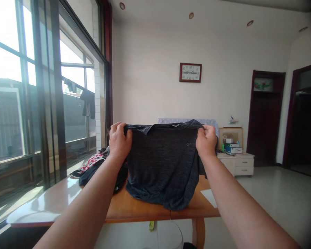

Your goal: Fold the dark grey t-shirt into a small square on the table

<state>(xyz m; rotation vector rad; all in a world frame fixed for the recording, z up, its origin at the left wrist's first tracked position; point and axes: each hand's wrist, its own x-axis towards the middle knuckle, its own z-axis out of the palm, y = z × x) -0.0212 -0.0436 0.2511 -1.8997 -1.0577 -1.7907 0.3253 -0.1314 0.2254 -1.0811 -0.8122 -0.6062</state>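
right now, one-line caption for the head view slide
Left hand and right hand hold a dark grey t-shirt up by its shoulders over a wooden table beside a heap of clothes.

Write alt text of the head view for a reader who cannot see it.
The left hand and right hand hold a dark shirt up by its shoulders, its hem resting on a wooden table. More clothes lie at left, by a window.

Wooden table (pixel 134 207): clothes pile (pixel 93 169), dark shirt (pixel 166 162), paper (pixel 209 197).
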